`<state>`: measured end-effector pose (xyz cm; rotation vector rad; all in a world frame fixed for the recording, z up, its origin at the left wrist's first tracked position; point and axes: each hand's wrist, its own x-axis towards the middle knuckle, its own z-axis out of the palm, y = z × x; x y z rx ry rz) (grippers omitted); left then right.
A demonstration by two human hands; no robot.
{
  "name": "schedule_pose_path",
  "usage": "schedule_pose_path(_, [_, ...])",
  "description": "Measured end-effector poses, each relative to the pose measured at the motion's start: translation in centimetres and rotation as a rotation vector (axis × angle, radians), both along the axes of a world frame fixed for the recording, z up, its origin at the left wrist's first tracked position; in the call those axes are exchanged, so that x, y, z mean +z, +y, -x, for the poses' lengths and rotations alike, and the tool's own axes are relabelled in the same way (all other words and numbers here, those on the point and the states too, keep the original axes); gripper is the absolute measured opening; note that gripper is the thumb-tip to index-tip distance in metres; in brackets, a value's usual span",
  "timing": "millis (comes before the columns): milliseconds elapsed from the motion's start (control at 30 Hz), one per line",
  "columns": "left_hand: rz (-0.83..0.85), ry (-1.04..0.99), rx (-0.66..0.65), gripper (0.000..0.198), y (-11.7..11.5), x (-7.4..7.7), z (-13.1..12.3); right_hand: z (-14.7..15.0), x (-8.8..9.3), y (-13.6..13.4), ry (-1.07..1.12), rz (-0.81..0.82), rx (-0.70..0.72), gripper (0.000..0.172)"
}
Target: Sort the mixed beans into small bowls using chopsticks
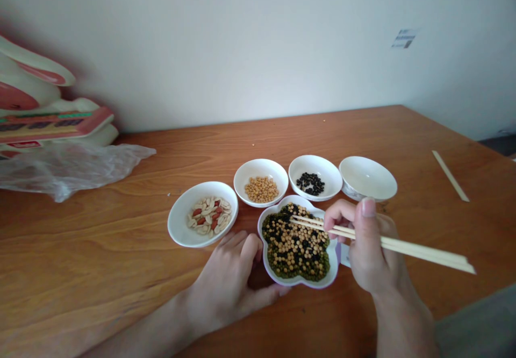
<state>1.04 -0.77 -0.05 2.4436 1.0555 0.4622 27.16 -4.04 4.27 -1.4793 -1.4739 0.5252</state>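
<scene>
- Right hand point(368, 250) closed in a pinching grip around a pair of chopsticks point(387, 242), thumb on top, fingers curled beneath; butt ends sticking out to the right past the wrist.
- Chopstick tips lying close together over the flower-shaped dish point(334, 272), just above its mixed heap of yellow, black and green beans point(296, 248); cannot tell whether a bean is caught between the tips.
- Left hand point(231, 283) resting on the tabletop point(100, 250), grip loosely curved, fingers and thumb against the left rim of the flower-shaped dish.
- Behind that dish, a row of round white bowls: bowl of yellow beans point(261, 181), bowl of black beans point(315, 177), empty bowl point(367, 178) tilted at the right end.
- To the left, a wider plate of pale seeds and reddish nuts point(202, 221), just beside the left hand's fingertips.
- Single loose stick point(450, 175) lying well apart on the right.
- Crumpled clear plastic bag point(68, 170) and a stack of white-and-red packaging point(40, 116) at far left against the wall.
</scene>
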Motion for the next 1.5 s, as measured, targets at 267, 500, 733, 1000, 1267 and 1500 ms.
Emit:
schedule_pose_path(267, [-0.004, 0.007, -0.004, 0.047, 0.0, -0.3, 0.1, 0.3, -0.5, 0.1, 0.057, -0.021, -0.030, 0.076])
schedule_pose_path(500, [-0.027, 0.001, -0.006, 0.048, 0.0, -0.4, 0.1, -0.1, 0.2, 0.2, 0.128, -0.112, -0.104, 0.087])
schedule_pose_path(733, [-0.002, -0.010, 0.003, 0.049, 0.0, -0.4, 0.1, 1.5, 0.3, 0.8, 0.287, -0.254, -0.216, 0.093])
schedule_pose_path(1000, [-0.013, -0.014, 0.005, 0.051, 0.2, -0.2, 0.0, 4.2, -0.6, 1.5, 0.255, -0.180, -0.160, 0.086])
schedule_pose_path(1267, [-0.003, -0.013, 0.003, 0.048, 0.1, -0.3, -0.1, 0.6, -0.2, 0.0, 0.172, -0.108, -0.090, 0.088])
schedule_pose_path(1500, [-0.011, -0.001, -0.001, 0.049, 0.1, -0.4, 0.0, 0.0, -0.2, -0.1, 0.016, -0.047, -0.043, 0.081])
